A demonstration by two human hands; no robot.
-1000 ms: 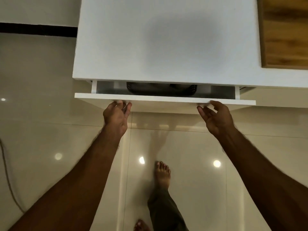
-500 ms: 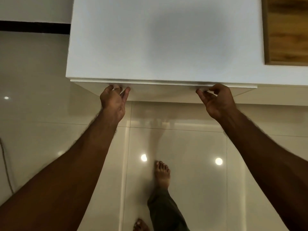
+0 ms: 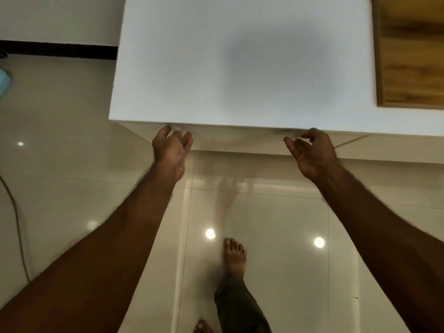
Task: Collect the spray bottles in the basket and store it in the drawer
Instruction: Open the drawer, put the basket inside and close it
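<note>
The white cabinet (image 3: 240, 63) fills the upper middle of the head view. Its drawer front (image 3: 235, 138) sits flush under the top edge, closed. The basket and the spray bottles are hidden inside. My left hand (image 3: 171, 147) is at the left part of the drawer front with loosely curled fingers, its fingertips right at the top edge. My right hand (image 3: 310, 150) hangs just in front of the right part of the drawer front, fingers relaxed and slightly bent, holding nothing.
Glossy beige floor tiles (image 3: 264, 236) spread below the cabinet. My bare foot (image 3: 235, 255) stands on them between my arms. A wooden panel (image 3: 410, 51) lies at the top right. A thin cable (image 3: 16, 224) runs along the left floor, with a pale blue object (image 3: 3, 82) at the left edge.
The drawer, open a second ago with the dark basket visible inside, has been pushed fully in. Both hands followed it forward and now loosen at the drawer front.
</note>
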